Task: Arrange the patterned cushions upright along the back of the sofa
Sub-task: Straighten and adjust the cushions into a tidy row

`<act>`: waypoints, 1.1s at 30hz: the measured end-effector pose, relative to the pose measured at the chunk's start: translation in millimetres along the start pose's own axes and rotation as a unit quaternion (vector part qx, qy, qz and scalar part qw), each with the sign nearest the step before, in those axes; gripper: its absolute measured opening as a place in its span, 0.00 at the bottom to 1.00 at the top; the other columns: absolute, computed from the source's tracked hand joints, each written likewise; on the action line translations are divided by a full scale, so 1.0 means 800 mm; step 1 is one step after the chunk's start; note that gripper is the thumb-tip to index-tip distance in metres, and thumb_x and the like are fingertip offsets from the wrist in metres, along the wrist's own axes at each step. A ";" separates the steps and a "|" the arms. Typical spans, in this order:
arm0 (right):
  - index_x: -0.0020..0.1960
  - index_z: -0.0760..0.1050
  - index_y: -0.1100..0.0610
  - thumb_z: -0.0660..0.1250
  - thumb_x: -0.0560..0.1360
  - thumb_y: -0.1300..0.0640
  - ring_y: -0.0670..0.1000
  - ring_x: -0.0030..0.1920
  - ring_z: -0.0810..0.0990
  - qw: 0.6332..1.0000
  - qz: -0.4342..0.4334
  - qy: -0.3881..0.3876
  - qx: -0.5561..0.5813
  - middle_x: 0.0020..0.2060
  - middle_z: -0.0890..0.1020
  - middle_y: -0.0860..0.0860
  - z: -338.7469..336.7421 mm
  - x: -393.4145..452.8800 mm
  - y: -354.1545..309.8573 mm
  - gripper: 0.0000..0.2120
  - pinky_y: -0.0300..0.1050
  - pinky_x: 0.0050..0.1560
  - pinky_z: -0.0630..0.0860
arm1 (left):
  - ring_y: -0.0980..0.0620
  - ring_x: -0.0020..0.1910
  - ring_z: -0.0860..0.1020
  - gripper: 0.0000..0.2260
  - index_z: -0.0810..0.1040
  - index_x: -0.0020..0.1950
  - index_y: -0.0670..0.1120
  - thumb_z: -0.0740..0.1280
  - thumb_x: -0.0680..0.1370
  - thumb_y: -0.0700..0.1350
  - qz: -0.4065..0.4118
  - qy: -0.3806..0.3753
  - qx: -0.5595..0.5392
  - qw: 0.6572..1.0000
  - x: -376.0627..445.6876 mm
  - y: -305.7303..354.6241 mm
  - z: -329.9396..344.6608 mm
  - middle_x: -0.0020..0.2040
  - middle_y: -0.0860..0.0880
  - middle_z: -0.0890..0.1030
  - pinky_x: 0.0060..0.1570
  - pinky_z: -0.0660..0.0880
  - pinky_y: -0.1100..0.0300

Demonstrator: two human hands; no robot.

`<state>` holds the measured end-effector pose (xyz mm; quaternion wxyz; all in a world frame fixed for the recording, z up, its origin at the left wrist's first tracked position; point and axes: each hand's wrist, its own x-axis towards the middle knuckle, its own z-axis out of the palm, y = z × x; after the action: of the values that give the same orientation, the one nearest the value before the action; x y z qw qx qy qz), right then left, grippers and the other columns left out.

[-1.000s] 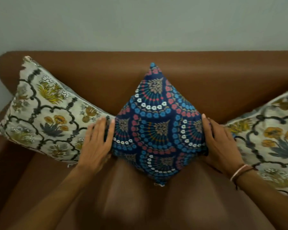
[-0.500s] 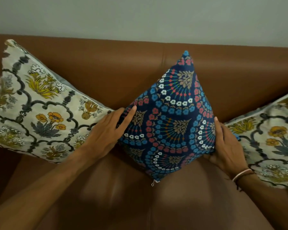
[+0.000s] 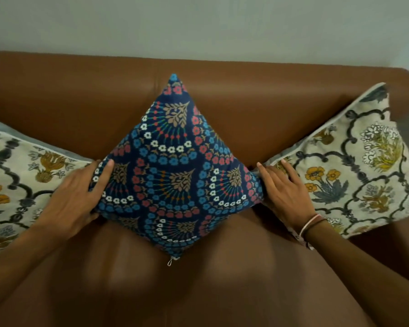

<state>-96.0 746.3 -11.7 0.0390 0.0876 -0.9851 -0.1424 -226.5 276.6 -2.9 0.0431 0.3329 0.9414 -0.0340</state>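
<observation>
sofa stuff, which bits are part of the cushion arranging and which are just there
Job: blue patterned cushion, standing on its corner between left hand and right hand; cream floral cushions at left and right; brown sofa.

Just there: wristbands, wall.

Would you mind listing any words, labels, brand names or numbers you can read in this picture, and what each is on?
There is none to read. The blue cushion, the cream cushion on the left and the cream cushion on the right carry only flower patterns. The brown sofa, the wall and the wrist bands show no writing.
</observation>
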 end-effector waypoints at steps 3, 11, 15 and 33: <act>0.80 0.57 0.69 0.58 0.76 0.61 0.63 0.64 0.79 1.000 0.006 0.004 0.000 0.60 0.81 0.63 0.000 0.011 0.014 0.34 0.63 0.78 0.63 | 0.22 0.59 0.73 0.68 0.40 0.82 0.44 0.85 0.55 0.39 0.009 0.005 0.000 1.000 -0.001 -0.003 0.001 0.68 0.23 0.68 0.56 0.74 0.29; 0.80 0.61 0.62 0.70 0.73 0.53 0.61 0.70 0.75 1.000 -0.003 -0.014 0.018 0.67 0.78 0.60 0.009 0.011 0.019 0.39 0.65 0.80 0.58 | 0.24 0.64 0.72 0.58 0.50 0.80 0.39 0.83 0.60 0.38 0.016 0.022 0.037 0.999 -0.001 0.010 -0.016 0.69 0.24 0.69 0.61 0.72 0.31; 0.83 0.53 0.62 0.72 0.63 0.25 0.62 0.79 0.65 0.996 0.004 -0.020 0.088 0.78 0.68 0.61 -0.011 0.006 -0.005 0.63 0.71 0.79 0.56 | 0.29 0.70 0.72 0.57 0.56 0.80 0.38 0.85 0.59 0.48 -0.004 0.038 0.061 0.997 -0.010 0.010 -0.030 0.71 0.29 0.71 0.68 0.66 0.33; 0.83 0.51 0.59 0.63 0.65 0.23 0.63 0.78 0.65 0.986 -0.063 0.047 0.149 0.76 0.69 0.63 -0.152 0.236 -0.440 0.60 0.75 0.78 0.51 | 0.30 0.75 0.63 0.70 0.37 0.82 0.53 0.81 0.55 0.67 -0.260 0.016 -0.091 0.961 -0.242 -0.364 -0.005 0.79 0.33 0.59 0.69 0.65 0.30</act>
<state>-212.4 345.8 13.5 0.0627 0.1606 -0.9850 0.0084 -260.1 -69.8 31.8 0.0481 0.0716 0.9951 0.0473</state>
